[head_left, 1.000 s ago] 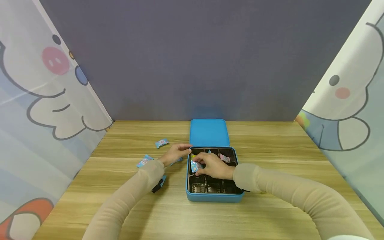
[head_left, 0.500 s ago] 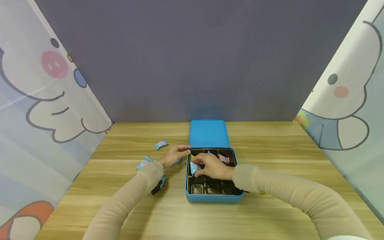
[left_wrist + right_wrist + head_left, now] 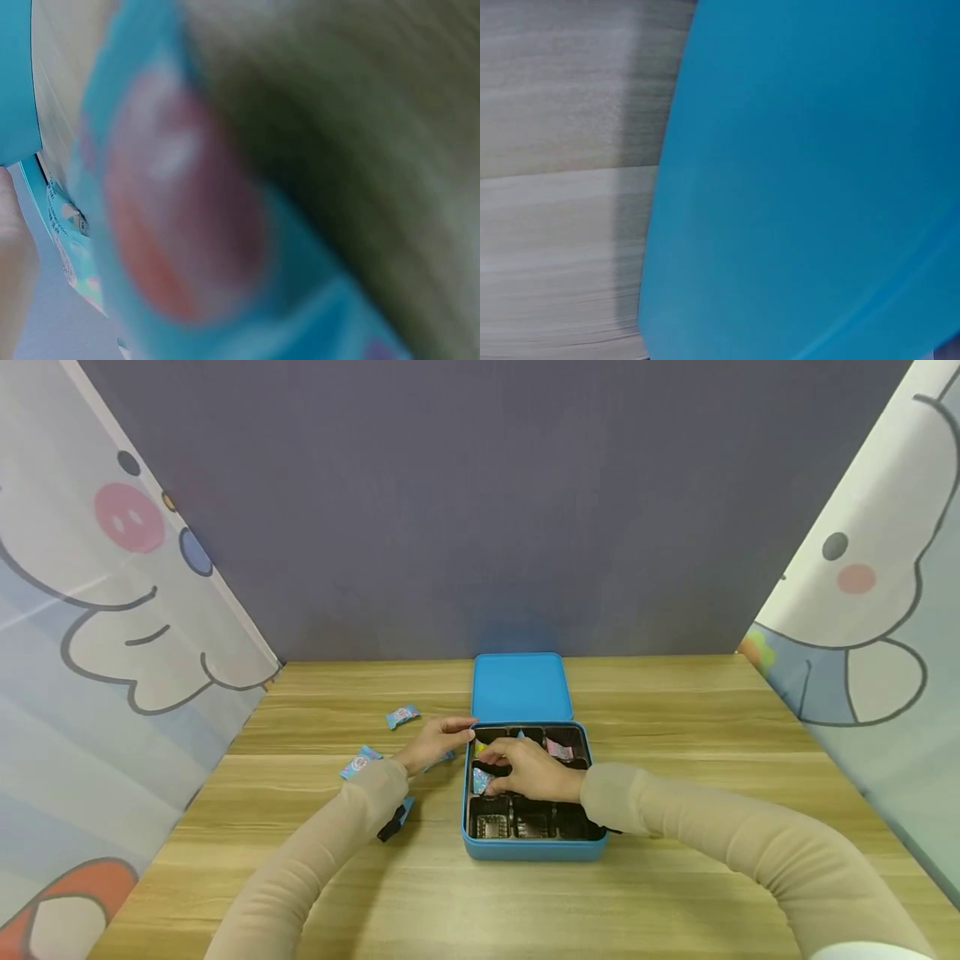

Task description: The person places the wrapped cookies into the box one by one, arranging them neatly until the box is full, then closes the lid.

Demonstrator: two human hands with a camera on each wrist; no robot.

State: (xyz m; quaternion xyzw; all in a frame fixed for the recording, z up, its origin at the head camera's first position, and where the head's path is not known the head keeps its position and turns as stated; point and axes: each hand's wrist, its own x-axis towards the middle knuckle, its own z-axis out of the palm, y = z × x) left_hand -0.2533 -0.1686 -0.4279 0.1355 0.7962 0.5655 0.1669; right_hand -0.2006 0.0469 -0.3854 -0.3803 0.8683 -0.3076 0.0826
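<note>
A blue box (image 3: 534, 850) with a black divided tray stands on the wooden table. My right hand (image 3: 534, 770) reaches over it, its index finger and thumb spread apart above the middle-left compartment. In that compartment a blue wrapped candy (image 3: 481, 780) lies beside the thumb, partly hidden by it. My left hand (image 3: 433, 743) rests its fingertips at the box's back-left corner, fingers nearly straight. The left wrist view shows part of the left hand (image 3: 11, 262) at its edge and a blurred blue candy wrapper (image 3: 180, 202) close up. The box's blue side (image 3: 795, 180) fills much of the right wrist view.
The back compartments hold a yellow piece (image 3: 481, 747), a blue one (image 3: 521, 735) and a pink candy (image 3: 558, 750). Blue candies (image 3: 402, 716) lie left of the box, including one (image 3: 361, 762) by the left sleeve. The blue lid (image 3: 521, 685) lies open behind it. A grey wall (image 3: 510, 510) closes the back.
The candy in the middle-left compartment has settled lower, and the right finger and thumb have parted from it. The left hand stays at the box corner. The head view has shifted slightly.
</note>
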